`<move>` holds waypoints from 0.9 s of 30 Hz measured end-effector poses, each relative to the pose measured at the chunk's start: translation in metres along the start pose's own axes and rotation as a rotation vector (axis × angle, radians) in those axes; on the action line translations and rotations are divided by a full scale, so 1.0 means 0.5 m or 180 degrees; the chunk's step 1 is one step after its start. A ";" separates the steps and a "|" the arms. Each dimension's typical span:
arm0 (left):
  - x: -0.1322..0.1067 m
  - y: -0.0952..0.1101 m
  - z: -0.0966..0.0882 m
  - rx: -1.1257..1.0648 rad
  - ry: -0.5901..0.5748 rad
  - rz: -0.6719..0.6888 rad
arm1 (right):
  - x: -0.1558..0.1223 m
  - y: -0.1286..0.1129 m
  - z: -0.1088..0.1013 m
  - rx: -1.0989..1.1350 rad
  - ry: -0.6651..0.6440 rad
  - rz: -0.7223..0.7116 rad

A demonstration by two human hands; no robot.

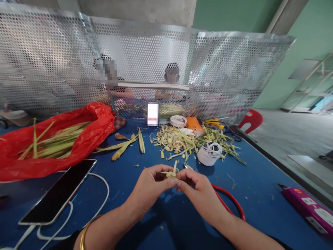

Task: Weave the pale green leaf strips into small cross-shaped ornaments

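Near the middle of the blue table, a small folded piece of pale green leaf (171, 173) is pinched between my two hands. My left hand (153, 182) is closed on its left side, thumb in front. Fingers and thumb of my right hand (196, 184) press together at its right edge. A thin strip end sticks up from the piece. Beneath my right hand lie scissors, with a red handle (238, 205) and a metal tip showing beyond the fingers. Ahead are a heap of leaf scraps (174, 140) and a white spool of string (206, 159).
At left, a red plastic bag (101, 130) holds long leaves, with a cabled tablet (59, 191) before it. Loose leaves (123, 149) lie nearby. A purple power strip (307, 208) is at right. Perforated metal sheeting (145, 41) closes the back; people sit behind it.
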State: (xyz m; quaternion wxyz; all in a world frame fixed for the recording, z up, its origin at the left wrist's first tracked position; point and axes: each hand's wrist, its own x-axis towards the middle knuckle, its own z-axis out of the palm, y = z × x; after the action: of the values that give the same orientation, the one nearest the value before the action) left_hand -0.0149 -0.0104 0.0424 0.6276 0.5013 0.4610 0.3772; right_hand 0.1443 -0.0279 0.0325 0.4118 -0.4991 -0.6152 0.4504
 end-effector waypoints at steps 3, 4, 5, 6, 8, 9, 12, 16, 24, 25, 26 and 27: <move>0.001 -0.005 0.000 0.0071 0.0073 -0.0074 | -0.001 0.002 0.002 -0.0028 0.0001 0.0008; 0.002 -0.006 0.001 0.0045 0.0062 -0.0100 | -0.001 0.003 0.001 -0.0070 -0.0001 -0.0004; 0.002 -0.006 0.001 0.0013 0.0057 -0.0122 | -0.001 0.004 0.000 -0.0126 -0.0010 -0.0023; 0.002 -0.006 0.002 -0.0010 0.0070 -0.0143 | -0.001 0.005 -0.003 -0.0193 -0.0016 -0.0047; 0.001 -0.002 0.003 -0.0006 0.0120 -0.0183 | 0.000 0.006 -0.008 -0.0337 -0.0024 -0.0082; 0.000 0.001 0.003 0.0003 0.0133 -0.0205 | 0.000 0.006 -0.011 -0.0394 -0.0026 -0.0094; 0.001 0.010 0.000 -0.0047 0.0112 -0.0274 | 0.001 0.003 -0.019 -0.0436 -0.0028 -0.0101; 0.006 0.011 -0.005 -0.0210 0.0152 -0.0328 | 0.004 0.003 -0.021 -0.0307 -0.0039 -0.0025; 0.007 -0.008 0.004 -0.0338 0.0167 -0.0337 | 0.002 0.011 -0.009 -0.0434 0.0021 -0.0085; 0.008 -0.008 0.003 -0.0369 0.0259 -0.0314 | 0.000 0.010 -0.008 -0.0526 0.0061 -0.0150; 0.009 -0.007 0.002 -0.0404 0.0340 -0.0289 | -0.002 0.008 -0.007 -0.0602 0.0102 -0.0218; 0.010 -0.006 0.001 -0.0435 0.0392 -0.0268 | -0.004 0.006 -0.006 -0.0650 0.0133 -0.0276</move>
State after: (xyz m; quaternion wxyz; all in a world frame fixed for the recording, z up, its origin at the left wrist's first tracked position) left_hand -0.0129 -0.0067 0.0386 0.6461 0.4134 0.4925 0.4111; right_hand 0.1485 -0.0291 0.0302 0.3907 -0.5207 -0.6701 0.3567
